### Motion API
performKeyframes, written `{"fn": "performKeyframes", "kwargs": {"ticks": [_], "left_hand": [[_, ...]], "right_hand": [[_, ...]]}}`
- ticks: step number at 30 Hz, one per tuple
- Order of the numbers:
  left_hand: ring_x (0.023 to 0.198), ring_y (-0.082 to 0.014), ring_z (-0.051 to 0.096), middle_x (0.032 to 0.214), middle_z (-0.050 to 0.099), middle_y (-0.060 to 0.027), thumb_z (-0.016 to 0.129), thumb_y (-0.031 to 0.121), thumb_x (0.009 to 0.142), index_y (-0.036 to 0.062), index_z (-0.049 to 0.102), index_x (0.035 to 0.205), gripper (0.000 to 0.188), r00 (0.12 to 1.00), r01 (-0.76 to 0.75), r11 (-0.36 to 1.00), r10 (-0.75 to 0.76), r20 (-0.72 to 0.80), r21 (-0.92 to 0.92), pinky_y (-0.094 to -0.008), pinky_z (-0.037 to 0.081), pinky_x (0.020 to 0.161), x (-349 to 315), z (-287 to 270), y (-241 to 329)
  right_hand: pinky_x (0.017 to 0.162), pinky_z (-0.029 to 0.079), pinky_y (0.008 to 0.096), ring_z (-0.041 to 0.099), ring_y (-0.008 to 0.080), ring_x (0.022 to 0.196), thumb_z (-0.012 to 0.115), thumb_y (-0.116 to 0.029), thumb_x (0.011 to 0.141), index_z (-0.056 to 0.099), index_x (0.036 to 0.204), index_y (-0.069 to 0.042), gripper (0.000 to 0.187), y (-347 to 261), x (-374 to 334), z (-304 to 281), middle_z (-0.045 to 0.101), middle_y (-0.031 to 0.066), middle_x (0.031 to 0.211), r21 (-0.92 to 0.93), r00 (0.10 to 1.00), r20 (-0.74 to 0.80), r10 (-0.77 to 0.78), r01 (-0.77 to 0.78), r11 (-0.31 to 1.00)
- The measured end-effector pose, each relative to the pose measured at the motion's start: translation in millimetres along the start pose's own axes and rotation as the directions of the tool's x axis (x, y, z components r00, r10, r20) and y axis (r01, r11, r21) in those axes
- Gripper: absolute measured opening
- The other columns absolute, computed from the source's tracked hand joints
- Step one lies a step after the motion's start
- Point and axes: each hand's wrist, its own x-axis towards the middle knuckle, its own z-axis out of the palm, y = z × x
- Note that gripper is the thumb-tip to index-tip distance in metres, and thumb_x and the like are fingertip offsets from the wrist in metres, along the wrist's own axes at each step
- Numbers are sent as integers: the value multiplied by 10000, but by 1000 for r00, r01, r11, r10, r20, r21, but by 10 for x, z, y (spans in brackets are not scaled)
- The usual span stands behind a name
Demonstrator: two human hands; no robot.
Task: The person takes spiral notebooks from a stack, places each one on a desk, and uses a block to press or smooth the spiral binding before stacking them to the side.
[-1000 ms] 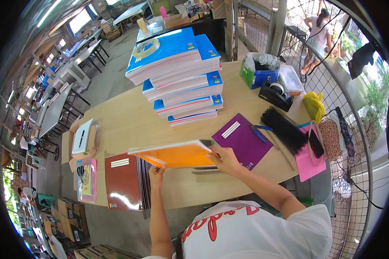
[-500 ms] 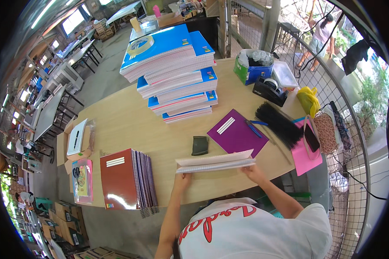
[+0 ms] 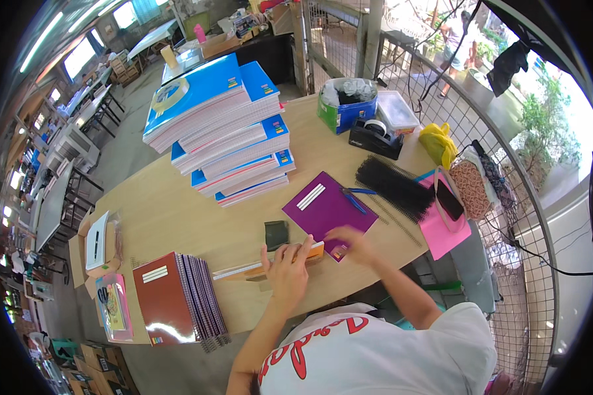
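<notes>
My left hand (image 3: 288, 270) is closed over the top edge of an unbound notebook (image 3: 244, 268), a stack of white pages with an orange cover showing at its right end. The notebook stands on its long edge on the near side of the table. Just right of that end, my right hand (image 3: 350, 245) is smeared by motion above the lower corner of a purple notebook cover (image 3: 316, 201). Blue-handled pliers (image 3: 356, 201) lie on the purple cover. A small dark block (image 3: 276, 232) sits beyond my left hand.
Spiral-bound notebooks (image 3: 171, 296) are piled at the left. A tall stack of blue-covered notebooks (image 3: 227, 131) stands at the back. Black binding coils (image 3: 394, 187), a tape dispenser (image 3: 375, 138) and a pink sheet (image 3: 445, 230) are on the right. A wire-mesh fence (image 3: 501, 164) borders that side.
The notebook has turned and come down onto the table. My left hand has shifted from its left end to its top edge; my right hand has let go of its right end.
</notes>
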Motion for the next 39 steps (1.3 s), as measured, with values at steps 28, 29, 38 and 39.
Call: {"fn": "performKeyframes", "kwargs": {"ticks": [28,29,38,39], "left_hand": [[892,-248,597,898,614,-21,700,59,857,125,665,968,134,992,70,928,-102,-70,-365,-407,376,857,184,117,259],[892,-248,597,898,614,-21,700,59,857,125,665,968,134,992,69,928,-102,-69,-366,-407,376,857,172,114,277],[867,-195,597,884,592,14,714,45,748,175,710,931,225,984,-32,963,-17,-179,-268,-394,390,855,-157,235,310],[872,-194,598,894,597,13,713,44,741,175,715,940,238,980,-52,962,-2,-199,-267,-395,387,857,-173,233,309]], "right_hand": [[681,535,381,669,263,758,732,-39,841,770,1056,-95,226,-783,234,-1068,686,94,839,-93,997,65,35,-29,995],[670,534,370,660,259,738,735,-45,840,770,1057,-93,225,-841,258,-979,691,88,847,-34,997,70,13,-11,999],[743,513,382,624,243,843,759,-50,803,774,975,-116,185,-897,280,-719,703,29,885,29,972,147,-181,179,983],[776,506,385,619,240,869,759,-47,796,768,950,-115,168,-916,279,-710,703,17,897,36,970,174,-170,166,985]]}}
